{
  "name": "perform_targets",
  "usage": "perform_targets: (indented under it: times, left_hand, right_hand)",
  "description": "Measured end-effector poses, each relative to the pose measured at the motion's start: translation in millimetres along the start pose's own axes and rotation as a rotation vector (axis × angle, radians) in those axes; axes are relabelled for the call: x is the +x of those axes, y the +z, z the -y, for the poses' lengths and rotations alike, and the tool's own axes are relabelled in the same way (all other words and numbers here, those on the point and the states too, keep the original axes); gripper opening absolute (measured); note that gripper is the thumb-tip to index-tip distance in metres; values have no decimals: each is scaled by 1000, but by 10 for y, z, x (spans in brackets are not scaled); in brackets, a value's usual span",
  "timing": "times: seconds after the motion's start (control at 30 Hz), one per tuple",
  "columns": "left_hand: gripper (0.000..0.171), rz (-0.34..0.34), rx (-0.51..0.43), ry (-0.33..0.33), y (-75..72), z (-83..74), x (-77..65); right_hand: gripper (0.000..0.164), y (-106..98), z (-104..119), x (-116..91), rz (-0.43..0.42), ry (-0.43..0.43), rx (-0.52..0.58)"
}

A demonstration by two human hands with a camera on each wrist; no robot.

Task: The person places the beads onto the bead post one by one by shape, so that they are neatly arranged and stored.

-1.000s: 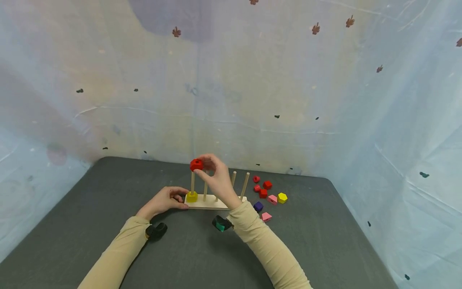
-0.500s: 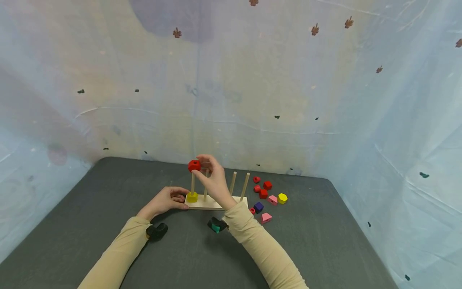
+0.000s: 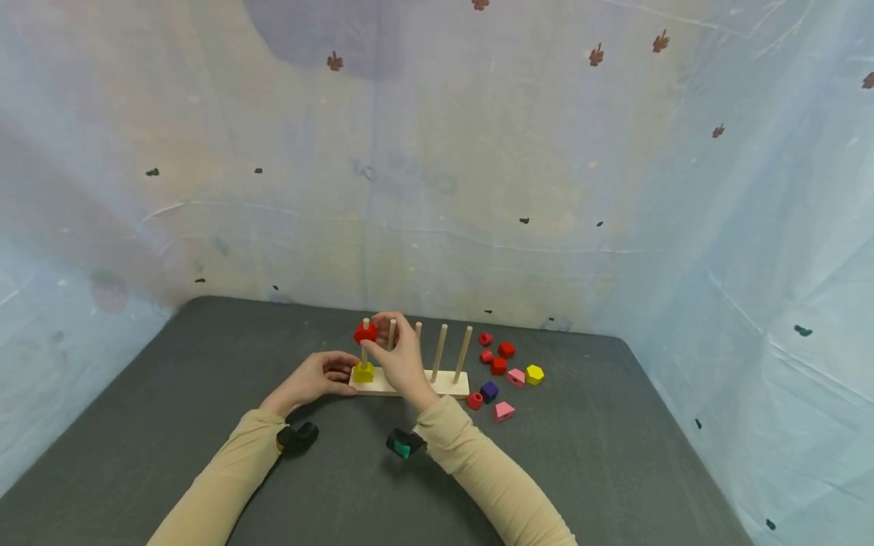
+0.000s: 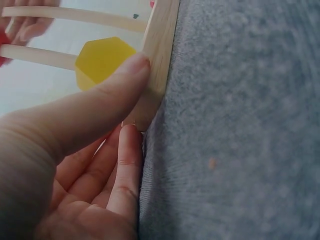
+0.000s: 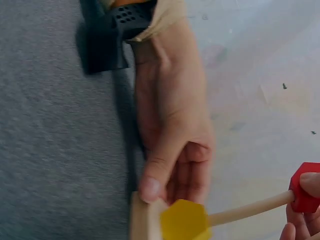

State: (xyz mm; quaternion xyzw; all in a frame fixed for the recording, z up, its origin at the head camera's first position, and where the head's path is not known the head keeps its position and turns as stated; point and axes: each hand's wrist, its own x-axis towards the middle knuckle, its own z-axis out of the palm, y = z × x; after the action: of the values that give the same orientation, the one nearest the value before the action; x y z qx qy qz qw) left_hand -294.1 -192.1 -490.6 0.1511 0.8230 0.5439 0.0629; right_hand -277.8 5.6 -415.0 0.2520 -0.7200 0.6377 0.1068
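A pale wooden peg board (image 3: 448,385) with several upright pegs lies on the dark table. My left hand (image 3: 315,379) holds its left end, thumb (image 4: 127,80) along the front side and fingers curled at the end. On the leftmost peg, a yellow hexagonal bead (image 3: 363,373) sits at the bottom. Higher on that peg is a red hexagonal bead (image 3: 365,334), the peg's tip poking out above it. My right hand (image 3: 404,362) pinches this red bead between thumb and fingers. In the right wrist view, the peg runs from the yellow bead to the red bead (image 5: 303,192).
Right of the board lie several loose beads: red ones (image 3: 498,366), a purple one (image 3: 488,391), pink ones (image 3: 504,411) and a yellow one (image 3: 534,374). A red ring-like bead (image 3: 475,400) lies by the board's right end. A pale curtain (image 3: 437,189) hangs behind the table.
My right hand has shifted slightly left and lowered the red hexagonal bead from above the leftmost peg onto it. My left hand has stayed at the board's end.
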Motion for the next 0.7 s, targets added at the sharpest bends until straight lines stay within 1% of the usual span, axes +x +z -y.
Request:
perform_targets:
  times: [0.1, 0.23, 0.43, 0.57, 0.7]
  left_hand:
    - [60, 0, -1, -2, 1, 8, -8]
    - [59, 0, -10, -16, 1, -5, -17]
    - [62, -5, -16, -34, 2, -27, 19]
    - [62, -8, -16, -65, -2, -43, 36]
    - [61, 0, -21, -76, -2, -58, 35]
  right_hand:
    - [36, 22, -92, -44, -2, 43, 2]
    - [32, 36, -177, -92, 5, 73, -4]
    - [27, 26, -224, -120, 3, 108, -42]
    - [26, 20, -249, -153, 8, 145, -79]
    - [24, 28, -301, -205, 12, 155, -106]
